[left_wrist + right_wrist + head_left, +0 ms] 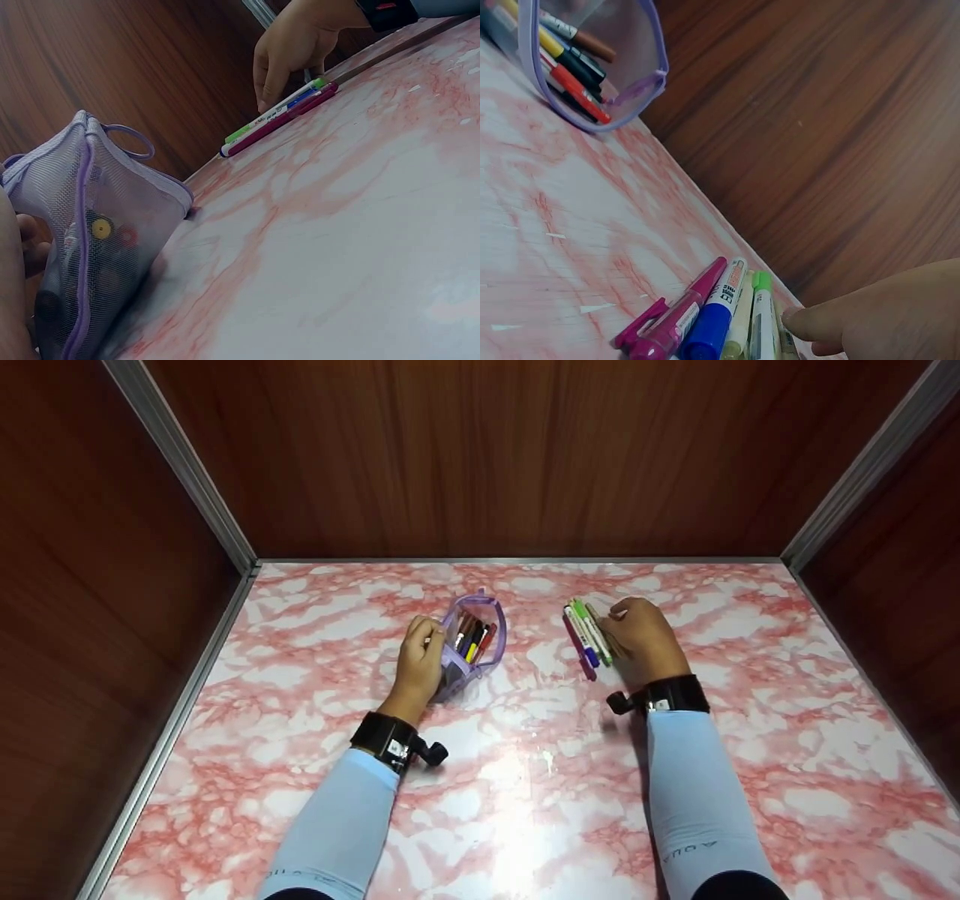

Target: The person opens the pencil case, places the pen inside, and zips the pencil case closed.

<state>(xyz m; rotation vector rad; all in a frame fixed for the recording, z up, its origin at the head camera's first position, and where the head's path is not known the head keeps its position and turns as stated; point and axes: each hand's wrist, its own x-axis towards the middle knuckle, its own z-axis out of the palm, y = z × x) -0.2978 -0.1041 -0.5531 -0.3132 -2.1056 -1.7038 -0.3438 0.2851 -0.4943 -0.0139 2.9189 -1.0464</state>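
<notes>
My left hand point(421, 654) grips the near-left side of a purple-trimmed mesh pencil case point(448, 666), its fingers curled at the rim. The case stands with its mouth open, and several markers point(472, 641) with black, red, yellow and brown parts lie inside. To the right, a row of pens lies on the table: a magenta pen point(676, 322), a blue-capped marker point(714, 319), a light green-capped pen point(762, 319) and an olive one point(602, 624). My right hand point(643, 637) is bent over the olive pen at the row's right end, fingertips touching it; whether they pinch it is hidden.
The table point(517, 765) has a pink-and-white marbled top. Dark wood panels point(487, 457) with metal edge strips point(517, 560) enclose it at the back and both sides. A stretch of tabletop lies between the case and the pens.
</notes>
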